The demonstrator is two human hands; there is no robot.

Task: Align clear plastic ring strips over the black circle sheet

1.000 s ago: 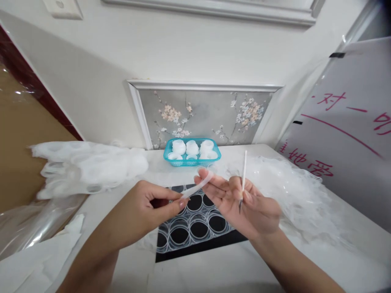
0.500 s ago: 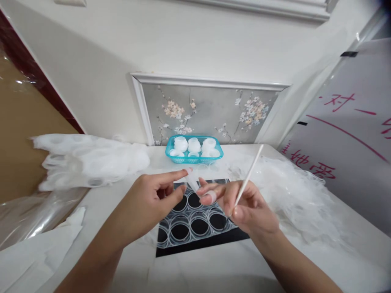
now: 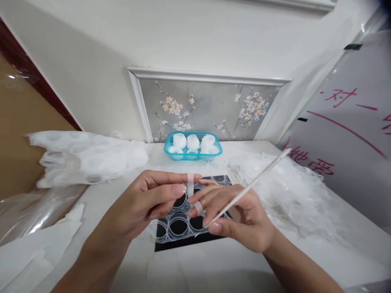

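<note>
My left hand [image 3: 152, 199] is at the centre left, with a translucent white band [image 3: 190, 185] looped round its index fingertip; its thumb lies along the index finger. Facing it, my right hand [image 3: 235, 211] pinches a thin white stick [image 3: 250, 185] between thumb and index finger, the stick slanting up to the right. Another translucent band [image 3: 198, 208] sits round a finger of my right hand. The right fingertips are beside the looped band. Below both hands lies a black sheet [image 3: 183, 245] covered with clear rings [image 3: 179, 228].
A teal basket [image 3: 193, 157] with several white rolls stands against the wall. White ring-shaped pieces [image 3: 91, 158] are heaped at the left, and a clear, filmy pile [image 3: 284, 195] spreads at the right. White sheets [image 3: 42, 248] lie at the near left.
The band has gone from slanted to upright on my left index finger. My right hand has moved slightly left, and the stick has tipped further to the right.
</note>
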